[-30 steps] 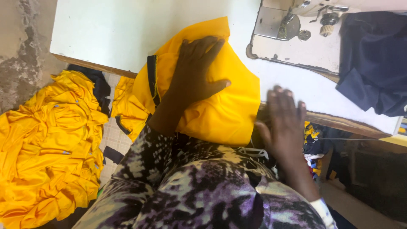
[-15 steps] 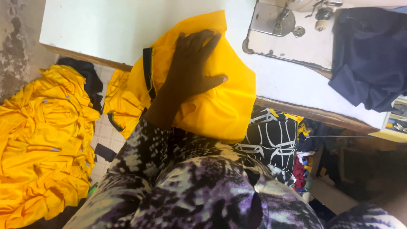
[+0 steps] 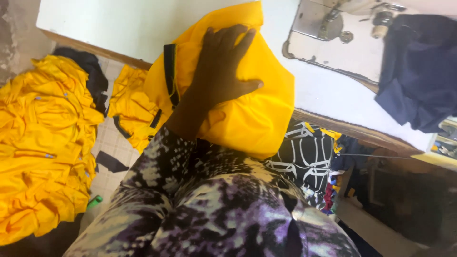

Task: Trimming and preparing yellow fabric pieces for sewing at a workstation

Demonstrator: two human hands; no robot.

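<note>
My left hand point(image 3: 223, 66) lies flat, fingers spread, on a folded yellow garment point(image 3: 259, 119) with a black trim strip point(image 3: 170, 71). The garment rests on the front edge of a white sewing table point(image 3: 119, 24) and hangs over it toward my lap. My patterned purple and white sleeve covers the forearm. My right hand is out of view.
A sewing machine's metal base point(image 3: 328, 33) sits at the table's back right, with a navy cloth point(image 3: 419, 71) beside it. A pile of yellow garments point(image 3: 43, 143) lies on the floor at left. A black and white patterned cloth point(image 3: 304, 152) hangs under the table edge.
My right hand, at the table's front edge a second ago, has dropped out of view. My left hand stays pressed on the yellow garment.
</note>
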